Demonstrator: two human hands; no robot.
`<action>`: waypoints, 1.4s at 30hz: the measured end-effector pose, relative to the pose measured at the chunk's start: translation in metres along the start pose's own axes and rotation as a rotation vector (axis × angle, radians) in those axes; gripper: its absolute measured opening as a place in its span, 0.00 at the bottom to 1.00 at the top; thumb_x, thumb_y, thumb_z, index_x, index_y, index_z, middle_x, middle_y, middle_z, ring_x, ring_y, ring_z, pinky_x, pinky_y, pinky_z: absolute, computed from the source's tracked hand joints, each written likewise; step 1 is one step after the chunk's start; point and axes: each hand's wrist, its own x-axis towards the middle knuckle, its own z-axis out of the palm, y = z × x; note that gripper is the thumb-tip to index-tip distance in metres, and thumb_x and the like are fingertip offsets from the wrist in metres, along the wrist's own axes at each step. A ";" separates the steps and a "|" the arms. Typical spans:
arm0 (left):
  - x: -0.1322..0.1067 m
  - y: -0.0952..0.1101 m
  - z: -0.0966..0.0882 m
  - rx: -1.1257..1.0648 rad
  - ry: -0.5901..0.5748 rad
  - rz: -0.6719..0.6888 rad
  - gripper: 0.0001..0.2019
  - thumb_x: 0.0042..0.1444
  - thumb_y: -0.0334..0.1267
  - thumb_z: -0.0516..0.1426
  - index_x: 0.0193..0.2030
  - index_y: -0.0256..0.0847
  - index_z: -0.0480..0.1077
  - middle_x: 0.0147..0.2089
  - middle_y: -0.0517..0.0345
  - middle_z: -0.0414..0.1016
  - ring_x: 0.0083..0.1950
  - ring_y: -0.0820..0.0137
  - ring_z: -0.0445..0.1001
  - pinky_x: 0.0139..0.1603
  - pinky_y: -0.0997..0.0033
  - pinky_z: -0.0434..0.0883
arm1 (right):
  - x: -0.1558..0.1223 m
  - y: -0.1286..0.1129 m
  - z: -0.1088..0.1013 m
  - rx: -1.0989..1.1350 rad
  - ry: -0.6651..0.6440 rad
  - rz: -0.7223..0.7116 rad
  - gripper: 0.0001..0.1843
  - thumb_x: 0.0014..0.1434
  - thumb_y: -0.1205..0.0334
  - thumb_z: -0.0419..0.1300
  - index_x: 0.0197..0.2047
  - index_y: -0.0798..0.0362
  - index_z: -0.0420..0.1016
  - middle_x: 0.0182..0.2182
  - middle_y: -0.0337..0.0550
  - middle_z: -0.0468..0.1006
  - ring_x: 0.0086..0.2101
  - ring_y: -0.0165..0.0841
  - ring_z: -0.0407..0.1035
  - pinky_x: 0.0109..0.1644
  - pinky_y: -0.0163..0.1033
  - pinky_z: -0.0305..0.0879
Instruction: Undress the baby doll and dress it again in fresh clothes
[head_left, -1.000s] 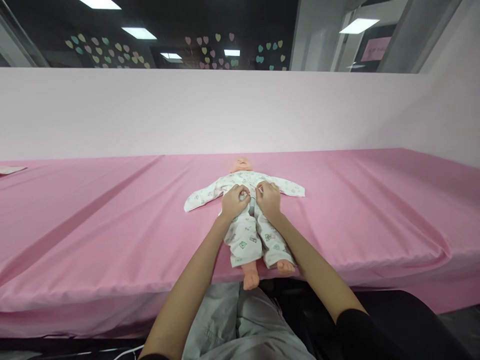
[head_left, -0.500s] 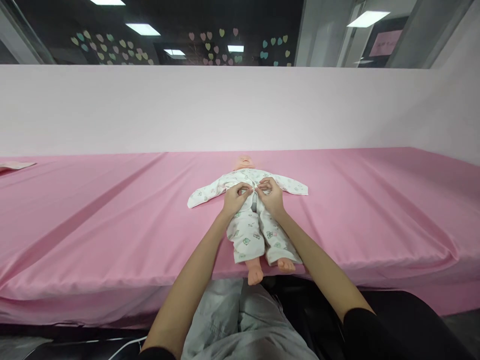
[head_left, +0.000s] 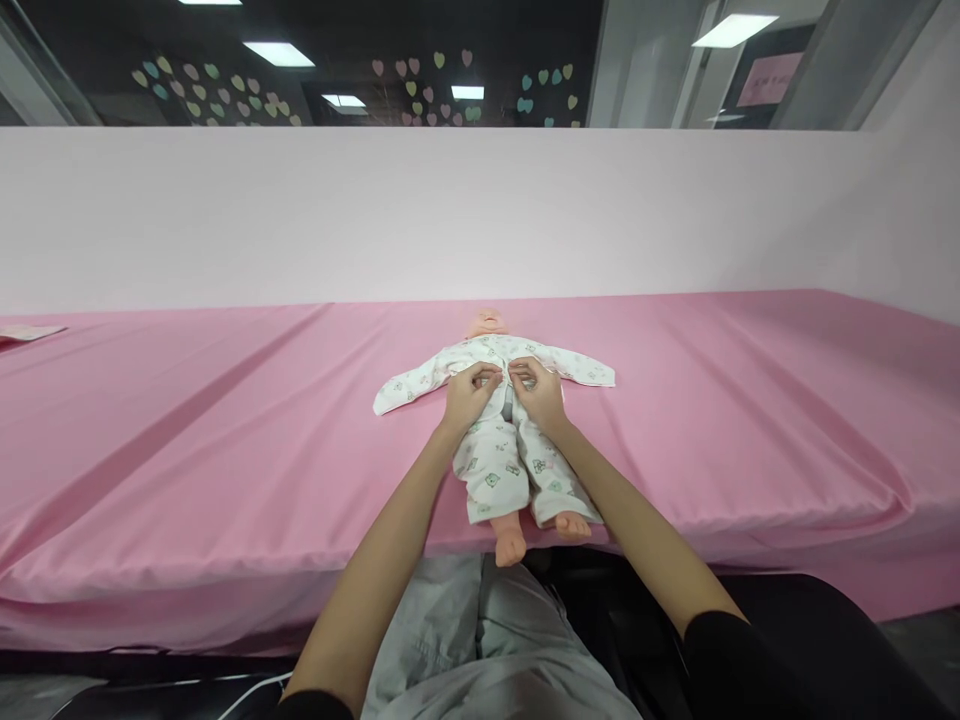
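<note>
**A:** Status on the doll?

**B:** Baby doll [head_left: 486, 322] flat on its back, head pointing away from the person. Bare feet [head_left: 510, 547] just past the near edge of the worktop [head_left: 225, 420]. It's in a white printed sleepsuit [head_left: 491, 470], sleeves spread to either side.

**A:** Hands?

**B:** Both on the doll's belly. Left hand [head_left: 466, 395] and right hand [head_left: 541, 392] meet at the centre front. Fingers [head_left: 486, 372] are pinched together on the sleepsuit's two front edges, one edge per hand, hands nearly touching.

**A:** How far along?

**B:** My read: the front looks closed from the doll's neck down to the hands. Below the hands a grey strip [head_left: 509, 402] shows between the edges, so belly to crotch looks unfastened. Both legs are in. Can't make out snaps or buttons at this size.

**A:** Surface?

**B:** Long worktop under a pink sheet. Diagonal creases left of the doll, slack folds along the edge right of it. A pale pink paper [head_left: 30, 332] lies far left of the doll.

**A:** Room?

**B:** Plain white partition [head_left: 450, 215] behind the doll's head. Above that, dark glass with pastel paper hearts [head_left: 420, 85] and ceiling panel lights [head_left: 277, 52]. The person's lap in grey trousers [head_left: 480, 640] is right below the doll's feet, with a black sleeve [head_left: 750, 650] on the right arm.
</note>
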 end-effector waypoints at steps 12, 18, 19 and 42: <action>-0.002 0.007 -0.001 0.029 0.011 -0.069 0.13 0.49 0.45 0.59 0.40 0.41 0.73 0.28 0.59 0.77 0.27 0.72 0.68 0.32 0.72 0.64 | 0.000 0.000 0.002 -0.075 -0.036 0.002 0.06 0.49 0.65 0.55 0.34 0.50 0.66 0.28 0.38 0.75 0.30 0.32 0.72 0.39 0.38 0.69; -0.002 0.009 -0.001 0.031 0.024 -0.059 0.13 0.48 0.40 0.59 0.41 0.41 0.72 0.29 0.60 0.78 0.23 0.75 0.63 0.32 0.73 0.63 | 0.000 0.001 0.004 -0.126 -0.035 -0.019 0.06 0.48 0.65 0.55 0.32 0.50 0.63 0.28 0.37 0.72 0.28 0.31 0.69 0.36 0.37 0.67; -0.002 0.009 0.000 0.035 0.028 -0.053 0.13 0.48 0.40 0.59 0.41 0.40 0.72 0.29 0.60 0.77 0.23 0.75 0.63 0.32 0.73 0.63 | 0.000 0.001 0.004 -0.129 -0.034 -0.021 0.06 0.48 0.65 0.55 0.32 0.50 0.63 0.27 0.37 0.72 0.28 0.31 0.69 0.35 0.36 0.67; 0.000 -0.001 0.003 -0.041 0.050 -0.037 0.07 0.48 0.38 0.57 0.32 0.41 0.62 0.26 0.64 0.70 0.21 0.78 0.55 0.27 0.76 0.56 | 0.005 0.004 0.002 0.015 -0.030 0.090 0.05 0.50 0.60 0.56 0.31 0.51 0.68 0.27 0.39 0.75 0.29 0.32 0.69 0.38 0.38 0.66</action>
